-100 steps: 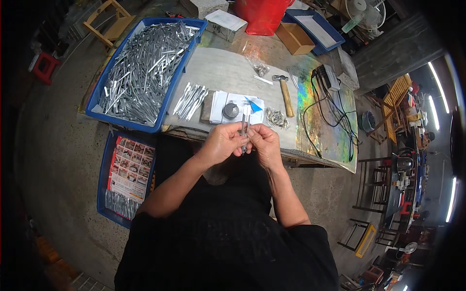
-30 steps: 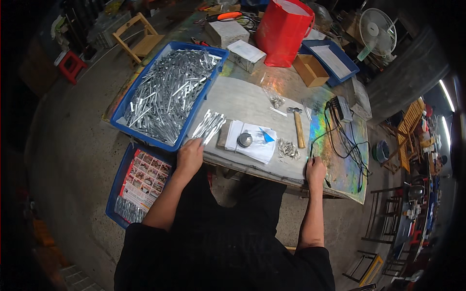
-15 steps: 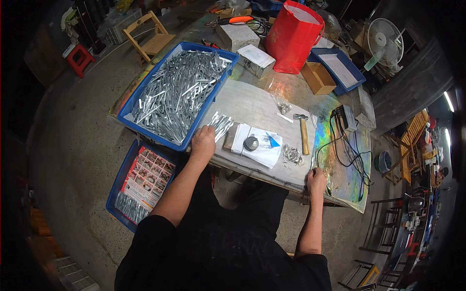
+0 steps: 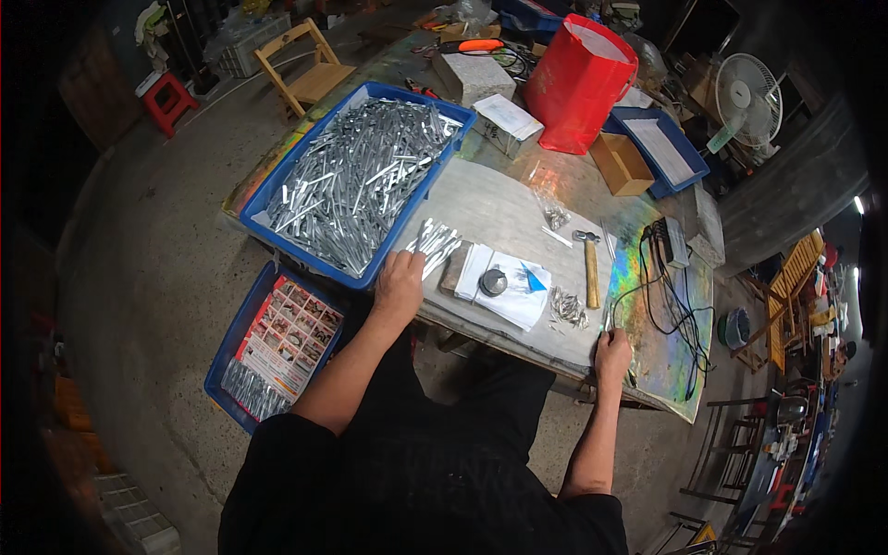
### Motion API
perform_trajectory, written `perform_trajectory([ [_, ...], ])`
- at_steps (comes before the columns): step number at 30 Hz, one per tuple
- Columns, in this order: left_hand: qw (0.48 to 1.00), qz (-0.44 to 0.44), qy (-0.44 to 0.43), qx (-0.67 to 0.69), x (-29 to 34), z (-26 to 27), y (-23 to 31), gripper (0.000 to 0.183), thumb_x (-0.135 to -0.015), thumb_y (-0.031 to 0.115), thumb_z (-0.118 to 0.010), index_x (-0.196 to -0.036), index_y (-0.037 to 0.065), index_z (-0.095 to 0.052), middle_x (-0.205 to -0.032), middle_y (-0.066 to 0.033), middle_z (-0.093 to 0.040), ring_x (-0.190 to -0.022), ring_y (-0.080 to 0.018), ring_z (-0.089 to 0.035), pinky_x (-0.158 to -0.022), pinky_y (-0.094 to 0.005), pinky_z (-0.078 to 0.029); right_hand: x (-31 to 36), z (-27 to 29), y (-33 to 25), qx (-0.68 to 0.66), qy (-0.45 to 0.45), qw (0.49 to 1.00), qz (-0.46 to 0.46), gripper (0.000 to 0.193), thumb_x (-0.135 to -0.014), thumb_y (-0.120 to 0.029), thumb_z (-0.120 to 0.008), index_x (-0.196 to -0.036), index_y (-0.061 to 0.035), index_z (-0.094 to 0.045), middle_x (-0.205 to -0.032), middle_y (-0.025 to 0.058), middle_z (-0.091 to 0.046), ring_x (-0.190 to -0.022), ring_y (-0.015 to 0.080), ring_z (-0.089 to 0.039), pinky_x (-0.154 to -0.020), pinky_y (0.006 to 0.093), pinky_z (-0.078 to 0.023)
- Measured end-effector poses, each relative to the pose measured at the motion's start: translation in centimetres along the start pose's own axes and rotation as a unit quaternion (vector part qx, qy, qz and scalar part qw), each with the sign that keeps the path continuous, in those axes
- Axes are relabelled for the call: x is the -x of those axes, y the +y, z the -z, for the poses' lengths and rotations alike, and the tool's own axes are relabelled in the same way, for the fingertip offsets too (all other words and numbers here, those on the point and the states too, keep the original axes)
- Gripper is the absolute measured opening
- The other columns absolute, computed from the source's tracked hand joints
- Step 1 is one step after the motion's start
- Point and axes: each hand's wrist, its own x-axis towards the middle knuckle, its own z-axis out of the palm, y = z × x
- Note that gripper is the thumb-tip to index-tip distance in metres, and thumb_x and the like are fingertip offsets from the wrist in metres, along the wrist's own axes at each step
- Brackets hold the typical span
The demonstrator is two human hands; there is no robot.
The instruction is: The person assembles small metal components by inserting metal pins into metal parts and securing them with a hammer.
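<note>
My left hand (image 4: 399,289) is closed at the near table edge, its fingertips against a small fan of silvery metal strips (image 4: 435,244). At the right part of the near edge, my right hand (image 4: 611,355) is closed with a thin, slender thing poking up from it, too small to name. Between my hands lies a stack of white papers (image 4: 520,298) on a block, bearing a dark round metal piece (image 4: 492,282) and a blue triangular piece (image 4: 534,279). A loose heap of small metal parts (image 4: 568,308) sits beside a wooden-handled hammer (image 4: 592,273).
A blue tray heaped with metal strips (image 4: 356,180) fills the table's left side. Below it stands another blue tray (image 4: 222,363). Black cables (image 4: 664,305) tangle at the right. A red bag (image 4: 581,83), cardboard box (image 4: 622,165) and fan (image 4: 746,99) are farther back.
The whole view has shifted slightly, so the scene sits a little lower and to the right. Both hands keep about the same places on the table.
</note>
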Motion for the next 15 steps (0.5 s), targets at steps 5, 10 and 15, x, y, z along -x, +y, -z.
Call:
perform_trajectory([
  [5, 0.999, 0.012, -0.008, 0.048, 0.6, 0.9, -0.1, 0.008, -0.066, -0.002, -0.045, -0.073, 0.002, -0.047, -0.072, -0.0130, -0.046, -0.075, -0.0298, -0.047, -0.063, -0.0374, -0.041, 0.5, 0.1, 0.2, -0.005, 0.010, 1.000, -0.009, 0.016, -0.072, -0.016, -0.053, -0.077, -0.0007, -0.054, -0.073, 0.0190, -0.055, -0.069, 0.0357, -0.052, -0.062, 0.0414, -0.041],
  [10, 0.997, 0.058, -0.058, -0.002, -0.3, -1.6, -0.5, 0.009, -0.067, -0.002, -0.046, -0.075, -0.001, -0.050, -0.075, -0.0158, -0.048, -0.077, -0.0313, -0.048, -0.066, -0.0381, -0.040, 0.9, 0.0, -0.3, -0.013, 0.038, 0.999, -0.020, 0.015, -0.073, -0.016, -0.052, -0.080, -0.0026, -0.053, -0.077, 0.0174, -0.054, -0.071, 0.0345, -0.052, -0.061, 0.0410, -0.041],
  [15, 0.993, 0.095, -0.067, -0.014, -0.9, -2.8, -1.1, 0.009, -0.066, -0.003, -0.044, -0.073, -0.001, -0.049, -0.076, -0.0169, -0.048, -0.078, -0.0323, -0.048, -0.068, -0.0399, -0.039, 1.7, 0.3, -0.5, -0.051, 0.050, 0.997, 0.000, 0.014, -0.073, -0.014, -0.053, -0.081, -0.0027, -0.053, -0.079, 0.0167, -0.053, -0.070, 0.0338, -0.052, -0.061, 0.0403, -0.041],
])
